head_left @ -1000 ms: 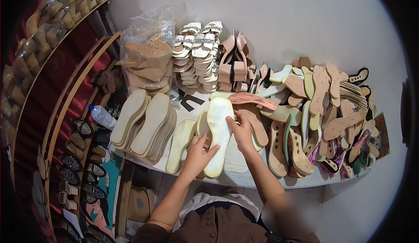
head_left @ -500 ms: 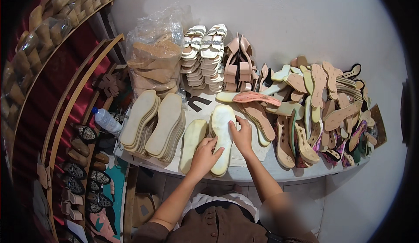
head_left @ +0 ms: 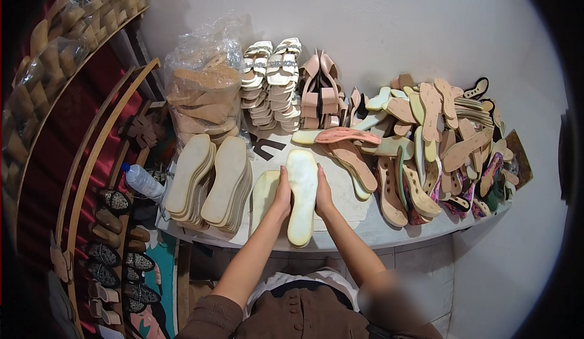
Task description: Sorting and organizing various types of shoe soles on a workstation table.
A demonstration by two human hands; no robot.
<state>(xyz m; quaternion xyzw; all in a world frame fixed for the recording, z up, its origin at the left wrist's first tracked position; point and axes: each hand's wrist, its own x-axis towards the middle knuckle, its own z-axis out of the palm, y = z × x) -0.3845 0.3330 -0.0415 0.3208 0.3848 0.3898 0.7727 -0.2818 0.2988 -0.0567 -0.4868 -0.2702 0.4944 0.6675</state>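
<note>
A cream-white shoe insole stands lengthwise in front of me at the table's near edge, its heel end toward me. My left hand presses against its left edge and my right hand against its right edge, so it is held between both palms. Whether more insoles lie under it is hidden. Just left, partly covered by my left forearm, lies another pale yellowish insole. Farther left are two tall stacks of insoles, a left stack and a right stack.
Bagged wooden-looking soles, piled white sandals and pink heeled sandals line the back. A heap of loose soles covers the right side. Dark cut pieces lie behind the insole. A bottle stands beside a shoe rack.
My hands have shifted from lying on top of the insole to gripping its two sides. The view has moved slightly.
</note>
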